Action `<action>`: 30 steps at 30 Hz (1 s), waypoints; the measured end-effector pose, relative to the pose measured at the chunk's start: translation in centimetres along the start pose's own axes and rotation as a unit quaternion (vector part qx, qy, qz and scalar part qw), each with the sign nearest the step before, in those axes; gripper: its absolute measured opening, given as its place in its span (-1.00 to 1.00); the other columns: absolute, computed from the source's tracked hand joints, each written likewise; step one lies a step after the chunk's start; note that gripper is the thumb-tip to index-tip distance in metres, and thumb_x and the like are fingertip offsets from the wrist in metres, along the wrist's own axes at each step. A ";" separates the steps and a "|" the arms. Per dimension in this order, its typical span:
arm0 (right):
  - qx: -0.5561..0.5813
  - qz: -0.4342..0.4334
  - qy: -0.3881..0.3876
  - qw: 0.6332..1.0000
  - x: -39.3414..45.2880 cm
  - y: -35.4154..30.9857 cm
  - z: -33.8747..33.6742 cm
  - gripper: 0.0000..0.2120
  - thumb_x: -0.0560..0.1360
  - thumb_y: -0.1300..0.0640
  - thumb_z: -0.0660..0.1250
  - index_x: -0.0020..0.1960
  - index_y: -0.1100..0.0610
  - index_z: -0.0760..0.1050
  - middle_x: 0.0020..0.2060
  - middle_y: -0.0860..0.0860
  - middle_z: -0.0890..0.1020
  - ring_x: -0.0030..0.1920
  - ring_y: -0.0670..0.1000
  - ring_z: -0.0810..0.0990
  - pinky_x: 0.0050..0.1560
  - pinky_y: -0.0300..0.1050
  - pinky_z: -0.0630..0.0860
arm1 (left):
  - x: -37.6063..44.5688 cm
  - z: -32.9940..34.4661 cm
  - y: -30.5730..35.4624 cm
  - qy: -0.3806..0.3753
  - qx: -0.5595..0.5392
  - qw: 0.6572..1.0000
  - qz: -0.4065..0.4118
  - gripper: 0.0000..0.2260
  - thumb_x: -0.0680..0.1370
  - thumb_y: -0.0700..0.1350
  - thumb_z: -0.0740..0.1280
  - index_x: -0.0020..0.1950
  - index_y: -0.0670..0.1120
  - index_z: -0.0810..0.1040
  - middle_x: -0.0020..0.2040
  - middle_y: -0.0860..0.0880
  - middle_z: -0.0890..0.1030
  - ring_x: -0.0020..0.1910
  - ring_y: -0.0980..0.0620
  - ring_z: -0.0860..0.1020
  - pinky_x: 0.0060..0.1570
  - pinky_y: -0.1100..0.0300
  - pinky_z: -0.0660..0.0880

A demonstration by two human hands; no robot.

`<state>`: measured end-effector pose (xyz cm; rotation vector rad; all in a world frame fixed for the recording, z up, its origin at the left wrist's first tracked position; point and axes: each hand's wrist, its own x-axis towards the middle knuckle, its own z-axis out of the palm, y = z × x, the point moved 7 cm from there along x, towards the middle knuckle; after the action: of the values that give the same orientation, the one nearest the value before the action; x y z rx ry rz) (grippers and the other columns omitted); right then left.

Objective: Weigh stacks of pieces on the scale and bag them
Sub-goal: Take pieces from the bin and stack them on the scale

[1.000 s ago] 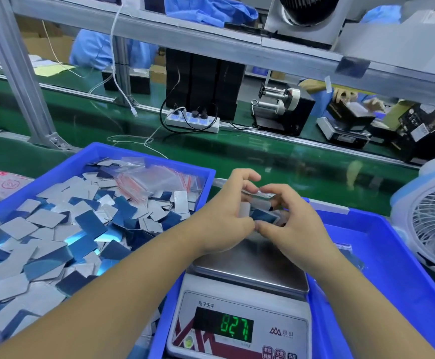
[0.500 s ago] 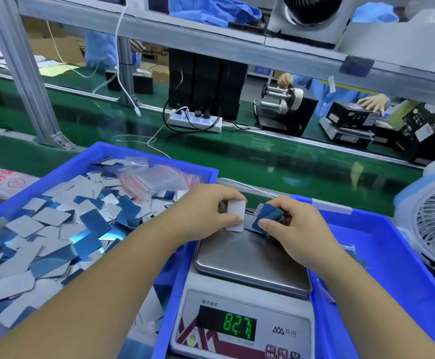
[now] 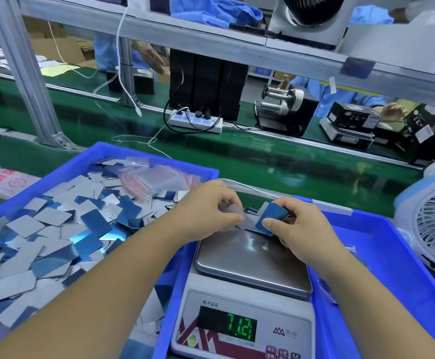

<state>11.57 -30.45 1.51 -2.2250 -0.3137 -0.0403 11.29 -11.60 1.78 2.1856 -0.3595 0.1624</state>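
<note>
Left hand [image 3: 206, 211] over the far edge of the white digital scale with a steel platter [image 3: 252, 265], fingers curled, thumb and fingertips pinching a thin grey rectangular piece [image 3: 233, 211]. Right hand [image 3: 296, 224] just beside it, fingers curled round a small stack of blue-faced rectangular pieces [image 3: 272, 218], held tilted with its lower corner at the platter's back rim; whether touching the steel, impossible to tell. More pieces between the two hands at the platter's far edge, mostly hidden. Green digits on the scale's display [image 3: 239, 329] read as 71.21, decimal point unclear.

Scale seated inside a blue plastic tray [image 3: 382, 244] on the right. On the left, a second blue plastic bin [image 3: 144, 154] heaped with loose grey and blue rectangular pieces [image 3: 55, 234], and a bunch of small clear zip bags with red seal lines [image 3: 156, 182] lying on the heap near the far wall.

Beyond the bins, a green conveyor belt [image 3: 263, 156] with a white power strip [image 3: 195, 121] on it. White desk fan [image 3: 434, 226] at the right edge. People in blue coats across the belt.
</note>
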 end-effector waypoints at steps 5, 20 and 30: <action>0.005 -0.011 0.001 1.000 -0.1 -0.5 0.1 -0.83 0.47 0.17 0.45 -0.17 -0.07 0.54 -0.50 -0.23 0.54 -0.49 -0.18 0.45 -0.46 -0.39 0.31 | -0.1 -0.4 -1.2 -0.036 0.041 0.997 -0.053 -0.90 0.43 -0.02 0.52 -0.23 0.03 0.65 -0.37 0.24 0.59 -0.37 0.27 0.48 -0.36 0.41 0.42; 0.109 0.002 -0.023 0.994 -0.6 -1.2 1.2 -0.79 0.49 0.23 0.43 -0.17 -0.08 0.55 -0.51 -0.11 0.54 -0.52 -0.10 0.40 -0.48 -0.33 0.34 | -0.3 0.7 0.2 -0.047 0.046 0.998 0.003 -0.63 0.41 -0.02 0.54 0.11 0.23 0.48 -0.04 0.26 0.52 -0.31 0.27 0.49 -0.27 0.44 0.37; 0.007 -0.061 0.002 0.998 -0.7 -2.2 0.5 -0.64 0.43 0.20 0.49 -0.01 -0.26 0.53 -0.12 -0.20 0.63 -0.44 -0.19 0.42 -0.34 -0.41 0.37 | -0.4 1.6 0.7 -0.105 0.063 0.992 0.031 -0.90 0.51 0.00 0.42 -0.07 0.20 0.54 -0.31 0.36 0.53 -0.31 0.30 0.47 -0.34 0.42 0.32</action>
<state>10.34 -28.93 2.79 -2.1893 -0.4463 -0.1095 10.65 -13.18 1.24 2.3253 -0.5487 -0.0129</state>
